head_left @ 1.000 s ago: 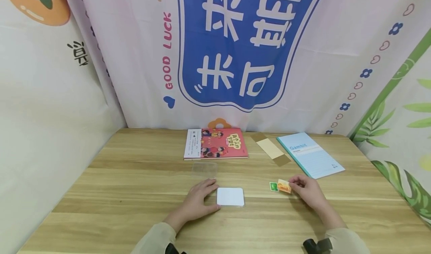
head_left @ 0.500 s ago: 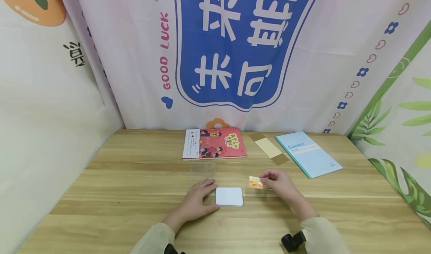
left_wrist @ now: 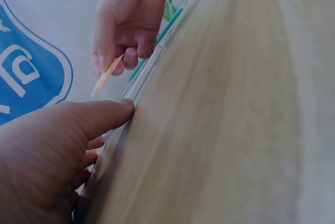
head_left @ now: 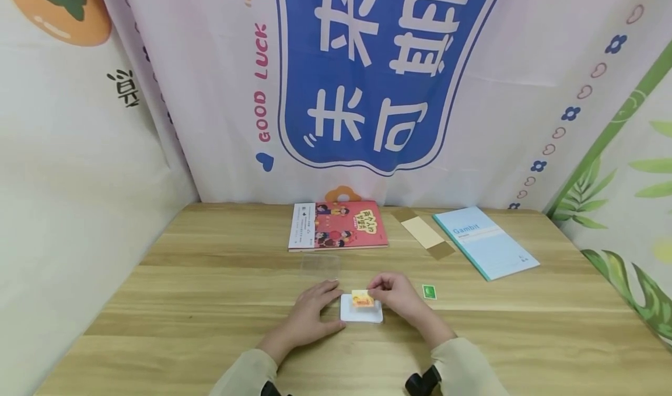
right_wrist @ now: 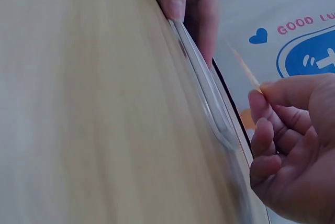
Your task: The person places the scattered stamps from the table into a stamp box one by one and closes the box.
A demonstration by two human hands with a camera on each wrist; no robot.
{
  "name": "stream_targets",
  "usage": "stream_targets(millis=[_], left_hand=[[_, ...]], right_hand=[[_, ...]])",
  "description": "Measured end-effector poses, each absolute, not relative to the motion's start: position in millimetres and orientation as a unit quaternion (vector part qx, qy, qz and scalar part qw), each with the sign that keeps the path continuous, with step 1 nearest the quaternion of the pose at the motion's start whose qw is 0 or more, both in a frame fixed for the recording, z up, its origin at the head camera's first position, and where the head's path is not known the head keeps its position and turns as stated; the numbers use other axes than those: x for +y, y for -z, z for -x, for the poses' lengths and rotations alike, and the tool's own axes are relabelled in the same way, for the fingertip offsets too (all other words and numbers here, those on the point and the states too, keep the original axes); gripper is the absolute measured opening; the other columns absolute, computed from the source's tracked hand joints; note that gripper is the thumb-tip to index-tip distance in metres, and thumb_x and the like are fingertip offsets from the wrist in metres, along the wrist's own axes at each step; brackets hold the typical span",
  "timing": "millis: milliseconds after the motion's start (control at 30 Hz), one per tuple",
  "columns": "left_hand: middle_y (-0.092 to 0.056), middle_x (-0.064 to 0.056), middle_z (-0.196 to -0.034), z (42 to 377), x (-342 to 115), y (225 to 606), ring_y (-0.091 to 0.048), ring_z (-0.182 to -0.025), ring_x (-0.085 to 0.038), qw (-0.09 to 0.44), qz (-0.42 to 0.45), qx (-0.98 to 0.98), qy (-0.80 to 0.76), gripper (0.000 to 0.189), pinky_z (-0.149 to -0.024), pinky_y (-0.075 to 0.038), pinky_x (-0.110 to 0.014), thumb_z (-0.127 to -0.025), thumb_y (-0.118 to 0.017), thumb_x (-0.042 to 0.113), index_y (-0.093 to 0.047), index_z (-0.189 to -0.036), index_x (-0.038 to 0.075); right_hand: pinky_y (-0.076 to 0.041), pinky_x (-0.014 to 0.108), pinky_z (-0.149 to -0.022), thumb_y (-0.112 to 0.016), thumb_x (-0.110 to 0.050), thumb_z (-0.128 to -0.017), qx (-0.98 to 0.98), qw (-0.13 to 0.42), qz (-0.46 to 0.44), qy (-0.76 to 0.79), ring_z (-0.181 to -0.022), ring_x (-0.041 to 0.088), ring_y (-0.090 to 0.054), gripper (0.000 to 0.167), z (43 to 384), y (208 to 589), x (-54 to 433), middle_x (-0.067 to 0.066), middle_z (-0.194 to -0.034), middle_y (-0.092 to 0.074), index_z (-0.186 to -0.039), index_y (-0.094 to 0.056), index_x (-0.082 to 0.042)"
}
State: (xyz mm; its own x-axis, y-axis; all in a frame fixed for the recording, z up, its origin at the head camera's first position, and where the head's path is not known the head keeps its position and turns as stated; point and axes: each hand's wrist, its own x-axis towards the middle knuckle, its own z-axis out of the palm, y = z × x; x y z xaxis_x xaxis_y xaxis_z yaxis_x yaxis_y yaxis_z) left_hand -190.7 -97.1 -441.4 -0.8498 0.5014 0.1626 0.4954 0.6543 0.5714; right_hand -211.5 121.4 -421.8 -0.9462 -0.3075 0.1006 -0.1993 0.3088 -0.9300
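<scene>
Pinched between the thumb and fingertips of my right hand is a small orange-and-yellow stamp-like piece. It hovers above a flat clear case with a white card on top. In the right wrist view the piece appears edge-on, tilted and apart from the case. My left hand holds the left end of the case, thumb at the near corner and fingers at the far side. A green stamp-like piece lies on the table to the right.
A clear plastic sheet or lid lies behind the case. Farther back are a red illustrated book, a tan strip with brown ends and a light blue notebook. A printed cloth hangs behind the wooden table.
My right hand has carried the orange piece leftward, away from beside the green piece, to above the white card. My left hand has stayed at the case.
</scene>
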Motion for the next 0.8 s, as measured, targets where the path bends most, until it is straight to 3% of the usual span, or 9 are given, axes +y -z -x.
stream_targets(millis=[800], left_hand=[[-0.035, -0.006, -0.133, 190, -97, 441, -0.025, -0.123, -0.026, -0.003, -0.273, 0.908, -0.317, 0.060, -0.098, -0.016, -0.048, -0.074, -0.063, 0.039, -0.047, -0.124, 0.009]], right_hand=[[-0.040, 0.025, -0.054, -0.061, -0.009, -0.077, 0.879, 0.000, 0.145, 0.454, -0.061, 0.011, -0.046, 0.005, 204, 436, 98, -0.005, -0.065, -0.051, -0.073, -0.059, -0.009]])
